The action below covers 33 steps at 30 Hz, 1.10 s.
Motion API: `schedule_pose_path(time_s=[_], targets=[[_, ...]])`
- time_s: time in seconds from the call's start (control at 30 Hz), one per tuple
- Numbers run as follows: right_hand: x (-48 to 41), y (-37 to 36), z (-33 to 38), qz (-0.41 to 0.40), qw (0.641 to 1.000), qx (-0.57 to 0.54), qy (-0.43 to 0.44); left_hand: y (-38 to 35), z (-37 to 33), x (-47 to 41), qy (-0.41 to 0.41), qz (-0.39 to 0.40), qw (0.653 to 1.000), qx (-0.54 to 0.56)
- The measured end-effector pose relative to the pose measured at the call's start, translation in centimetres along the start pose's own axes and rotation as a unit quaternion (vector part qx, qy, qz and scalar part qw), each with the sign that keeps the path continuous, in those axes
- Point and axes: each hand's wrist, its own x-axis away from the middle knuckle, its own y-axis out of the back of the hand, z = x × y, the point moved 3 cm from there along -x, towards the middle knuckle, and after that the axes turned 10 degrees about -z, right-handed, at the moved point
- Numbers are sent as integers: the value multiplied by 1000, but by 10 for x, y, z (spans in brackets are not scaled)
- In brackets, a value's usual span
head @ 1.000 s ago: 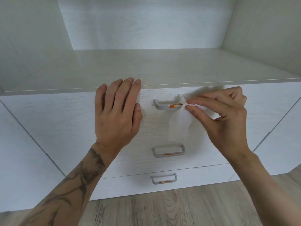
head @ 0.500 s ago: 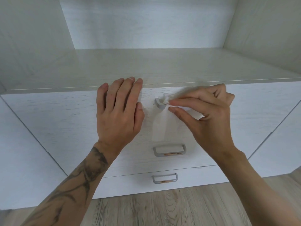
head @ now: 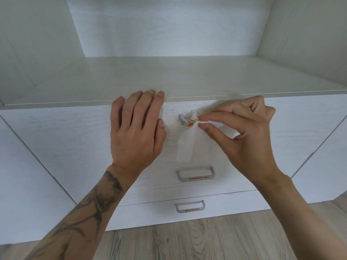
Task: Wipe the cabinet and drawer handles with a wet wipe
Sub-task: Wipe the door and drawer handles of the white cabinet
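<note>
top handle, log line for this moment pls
right hand: pinching wet wipe on top handle | left hand: flat on drawer front

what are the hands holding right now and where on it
The right hand pinches the thin white wet wipe at its upper end, against the grey top drawer handle. The left hand holds nothing, flat on the drawer front.

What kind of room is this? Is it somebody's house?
Probably a room in a home, at a built-in wardrobe or cabinet, though I can't be sure. There are white drawers with small handles, an open shelf above them, and a wood-look floor.
</note>
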Motion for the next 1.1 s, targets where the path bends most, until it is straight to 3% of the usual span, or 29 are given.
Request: schedule_pose_path(time_s=[0.17,0.43,0.6,0.87,1.1], targets=[[-2,7,5,-41,999,-6,-9,0,-1,-1,1,3,1000,-1],[7,-11,22,-46,995,70,59,0,0,-1,-2,-1,1000,-10],[2,-18,25,-63,996,49,24,0,0,-1,0,-2,1000,-8],[0,-9,4,-24,998,-21,-44,1,-1,-1,-2,1,1000,-5],[-3,-19,16,-6,998,-43,-49,-1,0,1,-1,1,1000,-2]])
